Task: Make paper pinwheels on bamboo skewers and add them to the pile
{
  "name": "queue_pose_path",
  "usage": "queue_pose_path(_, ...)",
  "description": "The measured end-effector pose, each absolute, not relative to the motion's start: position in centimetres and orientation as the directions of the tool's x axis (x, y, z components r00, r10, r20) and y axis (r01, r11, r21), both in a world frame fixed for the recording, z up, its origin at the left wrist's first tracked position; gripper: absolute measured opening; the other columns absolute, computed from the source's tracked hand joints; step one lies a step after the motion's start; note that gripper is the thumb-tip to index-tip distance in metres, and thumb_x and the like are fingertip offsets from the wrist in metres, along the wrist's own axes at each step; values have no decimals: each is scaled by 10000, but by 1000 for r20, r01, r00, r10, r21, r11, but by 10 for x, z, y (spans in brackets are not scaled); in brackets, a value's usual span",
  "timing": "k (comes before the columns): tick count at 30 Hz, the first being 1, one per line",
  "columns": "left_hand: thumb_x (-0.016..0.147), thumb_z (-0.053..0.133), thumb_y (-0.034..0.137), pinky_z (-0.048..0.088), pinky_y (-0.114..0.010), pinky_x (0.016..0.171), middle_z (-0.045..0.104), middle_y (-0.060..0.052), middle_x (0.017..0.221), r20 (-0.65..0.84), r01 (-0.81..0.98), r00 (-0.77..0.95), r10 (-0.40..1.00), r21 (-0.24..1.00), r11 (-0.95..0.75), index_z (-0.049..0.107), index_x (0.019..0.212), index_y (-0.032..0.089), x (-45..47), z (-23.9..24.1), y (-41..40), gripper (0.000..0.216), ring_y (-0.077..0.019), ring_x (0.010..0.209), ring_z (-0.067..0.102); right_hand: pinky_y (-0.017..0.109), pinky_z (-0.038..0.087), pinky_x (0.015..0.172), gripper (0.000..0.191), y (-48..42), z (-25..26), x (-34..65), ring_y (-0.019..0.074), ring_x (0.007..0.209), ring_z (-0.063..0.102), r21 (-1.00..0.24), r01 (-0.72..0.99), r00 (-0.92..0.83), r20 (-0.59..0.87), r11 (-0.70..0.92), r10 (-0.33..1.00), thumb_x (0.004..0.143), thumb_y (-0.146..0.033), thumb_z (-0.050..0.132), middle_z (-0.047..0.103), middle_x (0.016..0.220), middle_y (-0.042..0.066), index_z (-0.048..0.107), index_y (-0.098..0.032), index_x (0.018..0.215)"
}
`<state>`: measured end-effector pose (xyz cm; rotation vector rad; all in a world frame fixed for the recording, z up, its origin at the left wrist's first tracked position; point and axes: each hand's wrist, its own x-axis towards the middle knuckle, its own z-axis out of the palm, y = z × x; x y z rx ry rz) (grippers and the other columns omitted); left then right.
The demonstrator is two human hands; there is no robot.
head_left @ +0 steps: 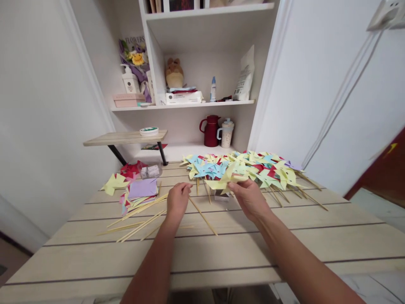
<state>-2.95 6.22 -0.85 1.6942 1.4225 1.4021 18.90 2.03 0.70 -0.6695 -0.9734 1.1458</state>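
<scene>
My right hand (249,196) pinches a pale yellow paper pinwheel (226,179) between thumb and fingers, raised over the table. To its left, my left hand (179,198) has its fingers curled together; anything in them is hidden or too small to name. One thin wooden stick (204,216) slants across the table just right of the left hand; whether the hand touches it I cannot tell. A small clear box (221,196) stands under the yellow pinwheel, partly covered. Behind the right hand lies a pile of pinwheels on sticks (265,165), in yellow, blue, red and green.
Several loose sticks (136,226) lie left of my left hand. Beyond them are stacked coloured paper squares (143,188), a yellow pinwheel shape (114,184) and a clear container (151,171). A small raised shelf (126,138) stands at the back left. A red jug (211,131) and cup (226,134) stand behind.
</scene>
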Motion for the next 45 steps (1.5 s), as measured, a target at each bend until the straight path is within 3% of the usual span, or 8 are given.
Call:
queue_pose_path(6, 861, 473, 435, 515, -314, 690, 724, -79, 797, 391, 387, -144, 909, 867, -312, 737, 976, 127, -59, 20, 59, 421, -182, 661, 658, 333, 507, 860, 285, 20, 10, 191, 204, 864, 690, -839, -450, 137, 275, 307, 952, 602, -291, 883, 778, 895, 15, 783, -256, 867)
queue_pose_path(11, 818, 543, 329, 482, -358, 788, 713, -68, 836, 437, 599, -143, 888, 753, -274, 742, 880, 176, -108, 36, 56, 260, -233, 810, 639, 363, 501, 904, 297, 20, 12, 191, 223, 906, 692, -835, -455, 126, 283, 309, 951, 615, -316, 882, 784, 923, 27, 784, -256, 889)
queue_pose_path(12, 818, 544, 285, 463, -362, 831, 709, -80, 888, 454, 664, -108, 884, 695, -276, 745, 864, 177, -114, 36, 53, 233, -245, 882, 630, 366, 499, 913, 303, 20, 11, 191, 224, 913, 691, -834, -457, 126, 283, 309, 951, 616, -316, 882, 784, 929, 27, 783, -257, 896)
queue_pose_path(14, 867, 479, 233, 444, -350, 839, 684, -97, 961, 452, 855, 57, 890, 439, -277, 746, 899, 178, -122, 32, 47, 274, -242, 928, 615, 369, 498, 927, 308, 20, 11, 192, 227, 926, 692, -834, -459, 127, 281, 308, 951, 618, -315, 882, 785, 937, 31, 783, -253, 903)
queue_pose_path(17, 924, 411, 203, 423, -327, 805, 656, -106, 1018, 324, 964, 208, 923, 93, -250, 740, 921, 180, -126, 23, 33, 330, -225, 907, 611, 387, 502, 942, 308, 21, 9, 193, 237, 944, 698, -828, -467, 127, 285, 311, 950, 625, -317, 880, 785, 957, 38, 780, -251, 909)
queue_pose_path(21, 951, 389, 217, 399, -340, 771, 654, -113, 1004, 168, 973, 210, 963, -134, -188, 732, 858, 182, -142, 11, 16, 357, -232, 870, 614, 423, 507, 955, 309, 21, 8, 195, 253, 967, 703, -818, -479, 135, 291, 320, 947, 641, -307, 873, 782, 989, 35, 771, -267, 930)
queue_pose_path(34, 957, 406, 235, 397, -359, 748, 643, -121, 952, 225, 981, 75, 971, -193, -31, 721, 902, 164, -160, 0, -1, 328, -255, 878, 617, 394, 492, 999, 327, 21, 3, 197, 240, 1003, 697, -836, -451, 138, 281, 313, 950, 673, -325, 860, 774, 1027, 30, 764, -260, 979)
queue_pose_path(45, 967, 414, 263, 406, -337, 807, 667, -100, 1045, 294, 996, 69, 953, -71, -50, 719, 992, 204, -161, 8, -5, 312, -233, 937, 612, 395, 530, 929, 277, 20, 2, 197, 247, 987, 701, -837, -445, 152, 281, 320, 947, 682, -316, 854, 778, 989, 31, 762, -270, 939)
